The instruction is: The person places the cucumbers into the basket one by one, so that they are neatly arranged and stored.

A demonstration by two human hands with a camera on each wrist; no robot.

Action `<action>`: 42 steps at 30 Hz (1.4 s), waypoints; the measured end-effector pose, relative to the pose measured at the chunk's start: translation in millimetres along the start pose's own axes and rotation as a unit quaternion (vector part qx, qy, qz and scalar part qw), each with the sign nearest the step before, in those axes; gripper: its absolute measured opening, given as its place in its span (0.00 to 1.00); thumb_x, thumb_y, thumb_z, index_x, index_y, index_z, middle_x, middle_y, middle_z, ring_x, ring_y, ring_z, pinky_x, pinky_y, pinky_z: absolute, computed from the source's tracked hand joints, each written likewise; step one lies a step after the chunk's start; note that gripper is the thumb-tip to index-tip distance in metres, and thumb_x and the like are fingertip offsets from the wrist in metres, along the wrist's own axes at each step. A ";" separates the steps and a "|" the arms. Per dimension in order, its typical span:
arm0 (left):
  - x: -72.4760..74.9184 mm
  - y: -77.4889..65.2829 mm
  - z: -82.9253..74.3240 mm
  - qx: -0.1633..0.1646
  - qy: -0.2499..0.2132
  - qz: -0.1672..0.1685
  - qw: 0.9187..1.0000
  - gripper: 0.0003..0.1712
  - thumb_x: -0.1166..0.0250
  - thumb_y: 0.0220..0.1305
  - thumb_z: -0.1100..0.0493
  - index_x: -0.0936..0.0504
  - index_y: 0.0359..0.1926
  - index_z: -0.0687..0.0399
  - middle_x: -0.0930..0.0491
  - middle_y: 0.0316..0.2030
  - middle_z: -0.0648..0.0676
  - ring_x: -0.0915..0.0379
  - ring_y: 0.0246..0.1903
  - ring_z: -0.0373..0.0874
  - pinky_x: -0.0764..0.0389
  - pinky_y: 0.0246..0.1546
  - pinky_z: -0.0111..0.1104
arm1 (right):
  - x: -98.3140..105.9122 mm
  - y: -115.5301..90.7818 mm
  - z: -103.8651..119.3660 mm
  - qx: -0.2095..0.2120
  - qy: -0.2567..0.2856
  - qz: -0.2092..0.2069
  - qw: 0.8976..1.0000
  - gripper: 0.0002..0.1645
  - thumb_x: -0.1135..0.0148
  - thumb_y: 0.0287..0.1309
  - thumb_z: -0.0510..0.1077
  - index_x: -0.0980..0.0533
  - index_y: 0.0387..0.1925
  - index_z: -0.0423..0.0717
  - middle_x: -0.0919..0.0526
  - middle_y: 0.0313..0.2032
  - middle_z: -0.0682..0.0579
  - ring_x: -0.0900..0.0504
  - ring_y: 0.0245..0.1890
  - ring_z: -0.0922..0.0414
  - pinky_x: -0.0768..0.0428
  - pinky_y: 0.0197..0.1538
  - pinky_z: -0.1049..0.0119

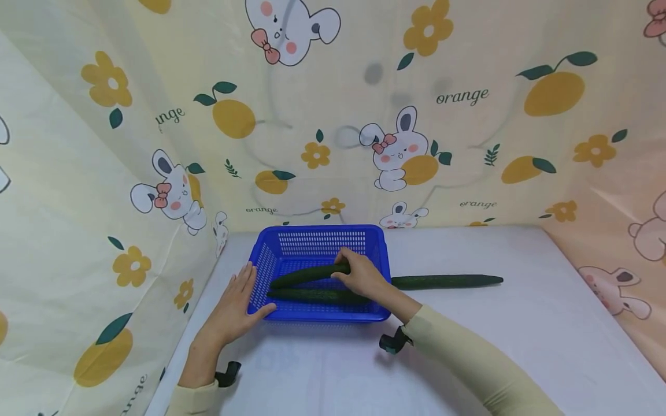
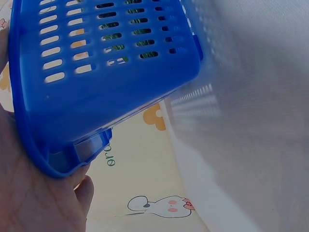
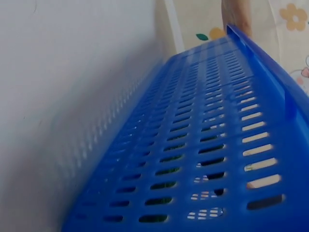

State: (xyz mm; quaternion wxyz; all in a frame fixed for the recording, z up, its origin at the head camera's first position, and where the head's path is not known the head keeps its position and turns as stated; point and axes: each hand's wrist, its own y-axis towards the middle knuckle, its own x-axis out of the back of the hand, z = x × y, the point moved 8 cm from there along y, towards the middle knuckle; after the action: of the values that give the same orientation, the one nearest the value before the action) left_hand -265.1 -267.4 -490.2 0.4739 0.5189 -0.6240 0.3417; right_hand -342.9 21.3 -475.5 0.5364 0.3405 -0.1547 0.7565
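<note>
A blue slotted plastic basket [image 1: 322, 317] stands on the table in the head view. My left hand [image 1: 234, 303] rests against its left rim, fingers straight and thumb stretched over the near corner. Inside the basket, my right hand [image 1: 364, 277] pinches the right end of a dark green cucumber [image 1: 307, 275] between thumb and fingers. A second cucumber [image 1: 317, 296] lies nearer the front wall, its right end hidden under the right hand. The left wrist view shows the basket's side wall [image 2: 96, 96] beside my palm. Slots in the basket wall [image 3: 193, 125] fill the right wrist view.
A third cucumber [image 1: 447, 281] lies on the white tabletop [image 1: 468, 329], just right of the basket. Behind and along both sides of the table hangs a patterned cloth [image 1: 333, 104] with rabbits, flowers and oranges.
</note>
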 end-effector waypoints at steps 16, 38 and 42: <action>1.9 -0.1 -1.6 -0.003 -0.005 -0.007 1.000 0.65 0.36 0.70 0.27 0.55 0.86 0.65 0.60 0.86 0.63 0.66 0.85 0.61 0.59 0.84 0.59 | 10.5 -4.5 -0.8 0.017 0.002 0.022 1.000 0.12 0.29 0.71 0.41 0.18 0.53 0.45 0.10 0.51 0.45 0.12 0.52 0.51 0.12 0.58 0.51; -3.0 0.6 3.6 0.004 -0.010 -0.001 1.000 0.65 0.35 0.71 0.30 0.57 0.86 0.63 0.62 0.87 0.63 0.66 0.86 0.61 0.59 0.85 0.58 | 123.5 -76.0 -79.3 0.046 -0.059 -0.099 0.992 0.20 0.29 0.71 0.40 0.20 0.61 0.41 0.13 0.58 0.41 0.18 0.63 0.40 0.22 0.68 0.36; -3.3 1.0 3.1 0.003 -0.008 0.000 1.000 0.65 0.35 0.71 0.30 0.57 0.86 0.64 0.62 0.87 0.63 0.65 0.85 0.62 0.59 0.84 0.58 | 137.0 -91.4 -105.4 0.030 -0.077 -0.086 0.993 0.22 0.29 0.71 0.41 0.21 0.62 0.42 0.15 0.60 0.41 0.21 0.67 0.38 0.25 0.70 0.34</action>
State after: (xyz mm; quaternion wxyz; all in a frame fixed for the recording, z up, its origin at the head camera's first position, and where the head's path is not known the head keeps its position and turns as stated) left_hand -266.8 -269.0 -494.2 0.4671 0.5229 -0.6271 0.3391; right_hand -322.2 215.6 -470.0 0.5757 0.4255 -0.1428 0.6834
